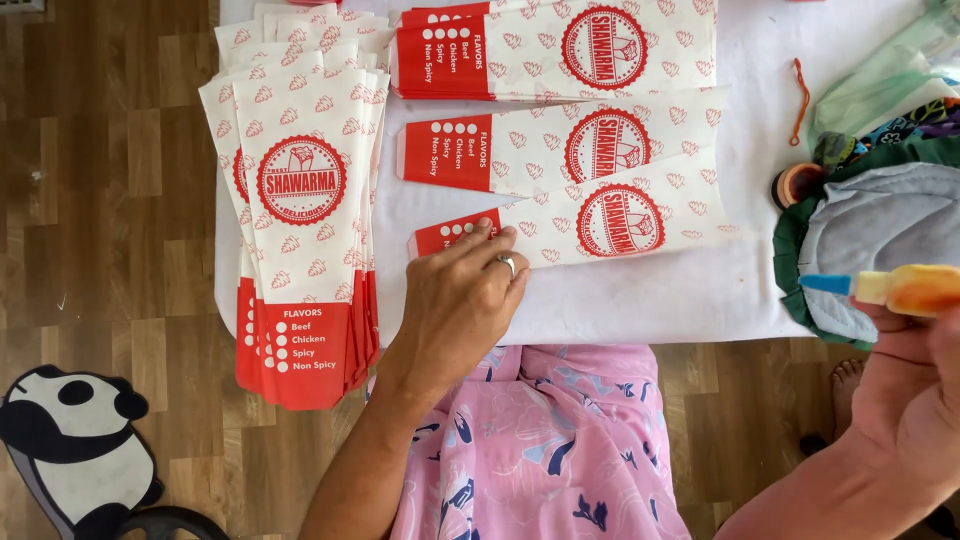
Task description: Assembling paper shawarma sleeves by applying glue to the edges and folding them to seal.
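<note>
White-covered bench (640, 300) over wood-plank floor (110, 200); panda mat (70, 440) lower left. Left hand (460, 300) unclenched, fingertips pressing the nearest red-and-white paper sleeve (600, 225). Right hand (905, 385) grasps an orange glue stick (905, 288) at bench's right edge.

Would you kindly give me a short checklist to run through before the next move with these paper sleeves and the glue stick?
1. Left hand pinning the nearest paper sleeve by its red end: ok.
2. Right hand has the glue stick in its grip: ok.
3. Glue stick cap off: cannot tell.
4. Sleeve lying flat on the white table: ok.
5. Stack of sleeves within the table: not ok, it overhangs the near edge.
6. Glue stick over the sleeve: not ok, it is off to the right.
</note>
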